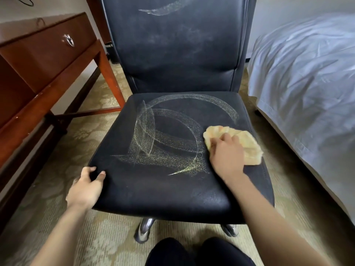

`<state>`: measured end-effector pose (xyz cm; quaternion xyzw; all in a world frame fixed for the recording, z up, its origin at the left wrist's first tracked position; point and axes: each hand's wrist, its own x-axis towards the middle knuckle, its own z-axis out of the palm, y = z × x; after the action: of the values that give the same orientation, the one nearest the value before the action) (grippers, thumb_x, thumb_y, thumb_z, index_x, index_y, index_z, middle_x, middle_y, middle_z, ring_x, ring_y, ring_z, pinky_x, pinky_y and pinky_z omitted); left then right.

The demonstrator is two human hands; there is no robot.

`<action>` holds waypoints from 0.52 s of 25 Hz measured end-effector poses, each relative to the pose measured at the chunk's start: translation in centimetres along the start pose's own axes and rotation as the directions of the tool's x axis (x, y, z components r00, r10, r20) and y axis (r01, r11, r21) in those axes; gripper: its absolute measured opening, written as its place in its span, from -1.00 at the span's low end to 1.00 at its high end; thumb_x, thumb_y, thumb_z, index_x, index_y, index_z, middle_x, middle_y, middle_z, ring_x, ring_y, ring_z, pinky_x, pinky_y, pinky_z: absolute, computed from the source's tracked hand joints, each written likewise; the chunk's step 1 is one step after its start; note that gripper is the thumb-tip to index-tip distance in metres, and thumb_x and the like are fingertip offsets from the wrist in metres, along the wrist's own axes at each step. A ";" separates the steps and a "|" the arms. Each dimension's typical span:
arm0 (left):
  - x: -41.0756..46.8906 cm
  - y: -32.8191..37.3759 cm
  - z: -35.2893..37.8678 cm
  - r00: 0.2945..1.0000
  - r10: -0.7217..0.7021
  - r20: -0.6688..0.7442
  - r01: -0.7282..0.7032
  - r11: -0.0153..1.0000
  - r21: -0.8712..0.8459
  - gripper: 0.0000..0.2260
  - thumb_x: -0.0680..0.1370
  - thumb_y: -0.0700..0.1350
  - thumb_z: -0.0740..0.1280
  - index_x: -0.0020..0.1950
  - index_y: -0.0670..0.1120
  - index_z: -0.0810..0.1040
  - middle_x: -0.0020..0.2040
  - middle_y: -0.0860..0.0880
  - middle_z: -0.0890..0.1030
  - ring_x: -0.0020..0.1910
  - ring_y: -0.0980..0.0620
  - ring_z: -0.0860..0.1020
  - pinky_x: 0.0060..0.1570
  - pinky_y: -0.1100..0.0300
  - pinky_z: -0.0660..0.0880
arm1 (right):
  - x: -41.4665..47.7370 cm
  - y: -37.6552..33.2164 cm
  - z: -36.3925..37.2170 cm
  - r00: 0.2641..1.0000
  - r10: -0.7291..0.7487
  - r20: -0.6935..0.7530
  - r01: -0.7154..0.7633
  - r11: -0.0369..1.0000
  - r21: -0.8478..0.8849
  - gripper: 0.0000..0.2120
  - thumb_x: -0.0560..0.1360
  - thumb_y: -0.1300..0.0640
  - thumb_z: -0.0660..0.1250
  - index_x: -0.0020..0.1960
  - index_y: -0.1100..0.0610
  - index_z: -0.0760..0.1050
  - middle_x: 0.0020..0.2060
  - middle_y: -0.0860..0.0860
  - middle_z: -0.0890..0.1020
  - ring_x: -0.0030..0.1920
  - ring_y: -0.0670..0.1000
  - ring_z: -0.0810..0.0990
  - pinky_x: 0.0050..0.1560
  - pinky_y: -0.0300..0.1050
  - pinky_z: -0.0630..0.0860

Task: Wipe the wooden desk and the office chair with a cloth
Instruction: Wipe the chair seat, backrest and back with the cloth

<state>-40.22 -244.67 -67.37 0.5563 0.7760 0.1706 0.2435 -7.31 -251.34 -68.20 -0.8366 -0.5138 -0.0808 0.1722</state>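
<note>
Pressing a crumpled yellow cloth (250,148) onto the right of the black leather office chair seat (163,191), the right grip (226,154) holds it bunched. The left grip (86,189) clasps the seat's near left corner.

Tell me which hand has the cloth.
The right hand, holding the yellow cloth on the chair seat; the left hand only grips that seat's front-left corner.
</note>
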 end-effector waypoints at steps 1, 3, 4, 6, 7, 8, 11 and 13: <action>-0.1 -0.1 -0.2 1.000 -0.001 0.012 0.001 1.000 -0.007 -0.63 0.58 0.14 0.17 0.35 0.06 0.35 0.31 -0.21 0.42 0.29 -0.26 0.38 0.33 -0.10 0.26 | -1.0 -1.5 0.0 0.997 -0.070 0.012 0.070 0.998 0.006 -0.71 0.56 0.12 0.07 0.13 0.08 0.53 0.03 0.09 0.50 0.05 0.16 0.39 -0.15 -0.03 0.30; -0.5 -0.3 -0.3 1.000 0.006 0.028 -0.007 1.000 0.011 -0.64 0.59 0.12 0.16 0.36 0.07 0.33 0.32 -0.22 0.41 0.30 -0.26 0.37 0.35 -0.11 0.22 | -3.5 -4.3 -0.2 0.978 -0.207 0.026 0.206 0.978 0.017 -0.76 0.50 0.15 0.18 0.12 0.09 0.52 -0.02 0.09 0.50 -0.01 0.15 0.43 -0.21 -0.04 0.24; -0.6 -0.4 -0.2 1.000 0.013 0.022 -0.013 1.000 0.021 -0.65 0.60 0.10 0.15 0.37 0.07 0.33 0.32 -0.22 0.40 0.31 -0.26 0.35 0.36 -0.13 0.20 | -4.8 -5.7 -0.3 0.962 -0.273 0.021 0.272 0.962 0.037 -0.76 0.42 0.15 0.29 0.08 0.09 0.55 -0.09 0.09 0.52 -0.09 0.14 0.47 -0.25 -0.05 0.29; -0.8 -0.6 0.0 1.000 0.025 -0.002 -0.025 0.999 0.045 -0.66 0.60 0.06 0.14 0.38 0.06 0.31 0.34 -0.25 0.38 0.34 -0.27 0.32 0.38 -0.15 0.17 | -7.4 -8.0 -0.2 0.920 -0.391 0.012 0.387 0.915 0.112 -0.68 0.22 0.13 0.45 -0.02 0.08 0.61 -0.22 0.05 0.54 -0.23 0.09 0.51 -0.30 -0.09 0.40; -0.9 -0.5 0.2 1.000 0.027 -0.011 -0.026 0.997 0.066 -0.66 0.61 0.07 0.13 0.38 0.06 0.31 0.35 -0.26 0.37 0.35 -0.28 0.30 0.38 -0.15 0.15 | -8.5 -8.9 0.0 0.889 -0.458 0.009 0.452 0.879 0.150 -0.66 0.16 0.11 0.48 -0.06 0.05 0.61 -0.23 0.04 0.54 -0.25 0.07 0.52 -0.29 -0.11 0.44; -1.1 -0.5 0.3 1.000 0.026 -0.018 -0.024 0.996 0.091 -0.65 0.61 0.08 0.12 0.38 0.06 0.31 0.35 -0.27 0.36 0.35 -0.29 0.29 0.39 -0.16 0.13 | -9.6 -9.4 0.3 0.853 -0.521 0.020 0.510 0.841 0.182 -0.66 0.14 0.08 0.49 -0.09 0.02 0.61 -0.21 0.02 0.56 -0.24 0.05 0.53 -0.26 -0.14 0.45; -1.9 -0.3 0.8 0.999 0.032 -0.032 -0.027 0.987 0.159 -0.63 0.61 0.10 0.10 0.39 0.04 0.30 0.33 -0.31 0.36 0.34 -0.32 0.28 0.40 -0.16 0.09 | -11.5 -8.2 0.4 0.791 -0.612 0.010 0.592 0.768 0.245 -0.73 0.16 0.04 0.50 -0.13 -0.07 0.61 -0.19 -0.06 0.57 -0.22 -0.03 0.52 -0.23 -0.21 0.45; -2.6 -0.3 1.1 0.998 0.045 -0.043 -0.035 0.975 0.220 -0.61 0.61 0.11 0.09 0.40 0.02 0.29 0.32 -0.33 0.36 0.33 -0.33 0.28 0.40 -0.15 0.08 | -11.7 -5.7 0.0 0.796 -0.603 -0.055 0.592 0.755 0.280 -0.79 0.25 0.09 0.49 -0.12 -0.03 0.63 -0.27 -0.04 0.53 -0.26 0.00 0.51 -0.27 -0.18 0.44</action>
<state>-39.12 -247.25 -67.89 0.5911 0.7843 0.1018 0.1586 -17.72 -258.69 -70.67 -0.5966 -0.7630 -0.0410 0.2455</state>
